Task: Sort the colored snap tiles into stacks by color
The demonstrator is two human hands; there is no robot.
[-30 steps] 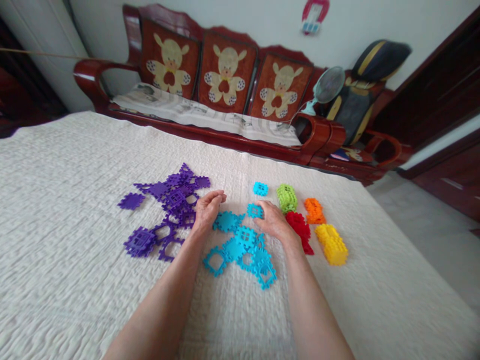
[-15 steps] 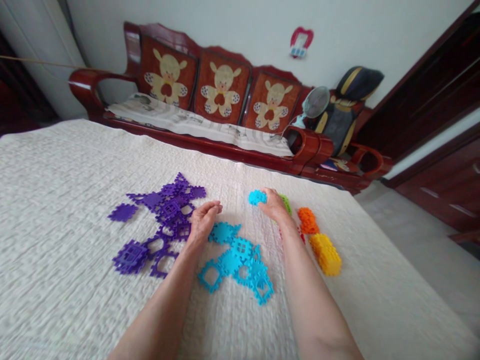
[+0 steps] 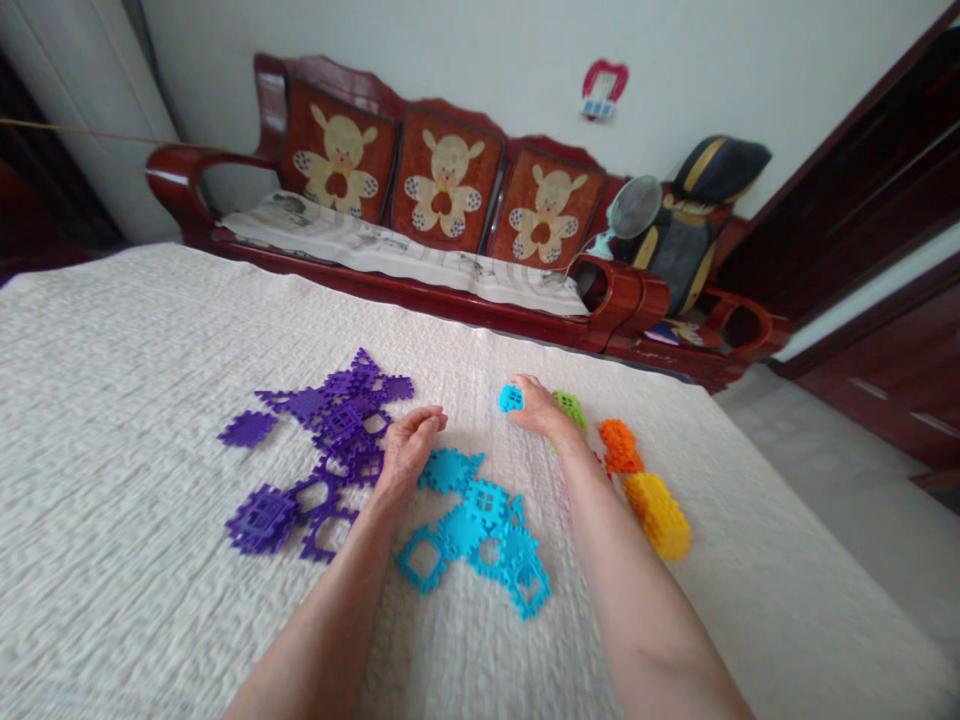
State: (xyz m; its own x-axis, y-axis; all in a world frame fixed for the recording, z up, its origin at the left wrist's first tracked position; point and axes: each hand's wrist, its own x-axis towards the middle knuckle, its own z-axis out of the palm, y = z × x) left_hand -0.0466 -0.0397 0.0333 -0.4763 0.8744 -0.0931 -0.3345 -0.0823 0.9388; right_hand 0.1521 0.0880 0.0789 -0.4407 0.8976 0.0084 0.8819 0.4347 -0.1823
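Between the purple and blue piles rests my left hand, fingers curled together and no piece showing in them. Farther out, my right hand grips light-blue interlocking building pieces; a window-like grid shows on the near face, and the fingers hide how many there are. Loose light-blue pieces lie overlapping between my forearms, some flat and some framed with openings. A spread of purple interlocking pieces is left of my left hand. Just right of my right hand is a green stack.
An orange stack and a yellow stack stand right of my right forearm, with red pieces partly hidden behind it. Everything lies on a white quilted cover. Beyond its far edge is a wooden sofa with a small fan.
My right hand has turned slightly around the light-blue pieces, so less of them shows and the grid face is visible. My left hand stays almost where it was.
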